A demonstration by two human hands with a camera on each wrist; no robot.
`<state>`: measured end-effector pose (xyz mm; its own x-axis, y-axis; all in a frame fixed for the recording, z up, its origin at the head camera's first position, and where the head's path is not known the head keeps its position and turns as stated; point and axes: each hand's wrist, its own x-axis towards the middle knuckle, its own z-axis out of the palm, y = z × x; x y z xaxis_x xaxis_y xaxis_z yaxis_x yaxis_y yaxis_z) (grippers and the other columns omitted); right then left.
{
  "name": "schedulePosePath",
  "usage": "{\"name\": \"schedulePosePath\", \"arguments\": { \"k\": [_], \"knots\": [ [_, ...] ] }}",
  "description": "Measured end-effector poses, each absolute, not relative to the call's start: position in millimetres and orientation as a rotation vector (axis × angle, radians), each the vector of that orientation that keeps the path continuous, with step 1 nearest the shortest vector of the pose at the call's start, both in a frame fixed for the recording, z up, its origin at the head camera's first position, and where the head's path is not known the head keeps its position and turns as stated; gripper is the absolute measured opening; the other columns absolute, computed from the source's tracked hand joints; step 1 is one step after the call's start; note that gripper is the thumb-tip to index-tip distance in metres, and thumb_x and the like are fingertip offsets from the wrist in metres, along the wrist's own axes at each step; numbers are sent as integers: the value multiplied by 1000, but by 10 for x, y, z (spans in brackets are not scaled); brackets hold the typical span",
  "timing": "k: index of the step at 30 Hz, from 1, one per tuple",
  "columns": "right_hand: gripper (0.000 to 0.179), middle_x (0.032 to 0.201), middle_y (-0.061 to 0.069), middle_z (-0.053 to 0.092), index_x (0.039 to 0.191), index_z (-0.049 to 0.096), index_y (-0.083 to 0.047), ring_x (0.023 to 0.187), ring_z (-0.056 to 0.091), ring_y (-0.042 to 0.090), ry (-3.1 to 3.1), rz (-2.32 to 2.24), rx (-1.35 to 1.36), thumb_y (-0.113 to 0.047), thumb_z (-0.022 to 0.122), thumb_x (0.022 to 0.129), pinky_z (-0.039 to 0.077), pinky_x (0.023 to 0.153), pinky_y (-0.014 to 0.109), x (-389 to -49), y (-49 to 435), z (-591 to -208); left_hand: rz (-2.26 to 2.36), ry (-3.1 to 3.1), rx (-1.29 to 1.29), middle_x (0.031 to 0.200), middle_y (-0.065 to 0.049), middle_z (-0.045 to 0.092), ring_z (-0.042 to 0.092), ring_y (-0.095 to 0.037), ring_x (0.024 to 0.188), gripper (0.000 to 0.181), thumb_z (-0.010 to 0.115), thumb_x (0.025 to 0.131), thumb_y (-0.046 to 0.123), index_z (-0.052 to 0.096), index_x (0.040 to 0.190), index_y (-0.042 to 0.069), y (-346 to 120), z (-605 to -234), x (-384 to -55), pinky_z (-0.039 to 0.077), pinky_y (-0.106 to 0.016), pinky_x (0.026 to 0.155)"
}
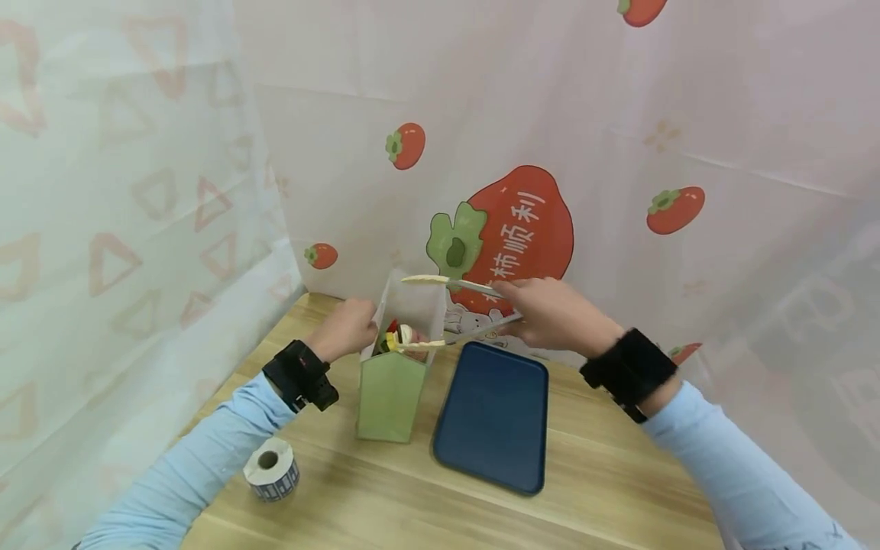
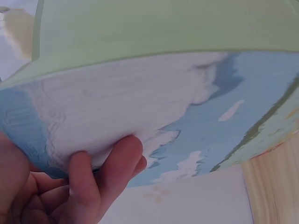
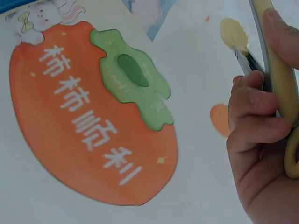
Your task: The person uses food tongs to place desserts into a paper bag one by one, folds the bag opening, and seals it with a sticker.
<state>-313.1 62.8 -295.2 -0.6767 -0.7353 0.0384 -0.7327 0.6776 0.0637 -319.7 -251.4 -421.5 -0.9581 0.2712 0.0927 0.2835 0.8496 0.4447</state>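
Observation:
A tall paper bag (image 1: 392,399), green below with a white inner side, stands open-topped on the table. My left hand (image 1: 349,327) grips its left side near the mouth; in the left wrist view the fingers (image 2: 122,161) lie against its blue and white printed side. Colourful items (image 1: 407,336), partly hidden by the rim, show inside. Tongs (image 1: 474,287) with pale yellow scalloped tips are held in my right hand (image 1: 557,315). Their arms are spread apart, the tips over the bag's mouth with nothing between them. The right wrist view shows the yellow handle (image 3: 282,70) between thumb and fingers.
Right of the bag lies a dark blue rectangular tray (image 1: 491,416) on the wooden table (image 1: 371,496). A roll of labels (image 1: 273,470) stands near my left forearm. Behind the table hangs a pale curtain (image 1: 330,153) printed with red fruit; another sheet (image 1: 137,191) hangs at the left.

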Motion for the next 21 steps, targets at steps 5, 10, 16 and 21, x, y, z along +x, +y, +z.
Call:
{"name": "schedulePosePath", "arguments": {
  "k": [5,10,16,21],
  "knots": [
    [46,70,-2,52,119,59,-7,58,45,8,-2784,272,1102,-24,82,82,38,54,24,-2965,1079,-3120,-674,-3009,-471,64,-2,37,38,-16,55,20,52,90,-2,52,71,4,-2551,-4201,-3209,33,-27,53],
    [44,64,-6,37,120,60,-7,54,33,6,-2738,497,926,-16,81,82,28,50,21,-2773,1488,-3419,-639,-3012,-493,65,-2,40,39,-16,56,19,54,91,-1,54,72,3,-2581,-4214,-3240,33,-26,53],
    [35,63,-5,39,115,61,-4,51,31,2,-2713,728,602,-15,77,86,28,48,21,-2541,1866,-3900,-633,-2959,-538,64,-1,40,38,-17,59,24,56,90,-1,54,67,5,-2599,-4229,-3266,32,-28,57],
    [28,66,-1,39,103,57,-3,51,32,7,-2786,914,66,-28,68,94,28,49,25,-2375,2101,-4370,-680,-2911,-532,61,3,29,32,-14,57,35,55,91,1,43,60,11,-2617,-4217,-3232,28,-27,56]
  ]
}}
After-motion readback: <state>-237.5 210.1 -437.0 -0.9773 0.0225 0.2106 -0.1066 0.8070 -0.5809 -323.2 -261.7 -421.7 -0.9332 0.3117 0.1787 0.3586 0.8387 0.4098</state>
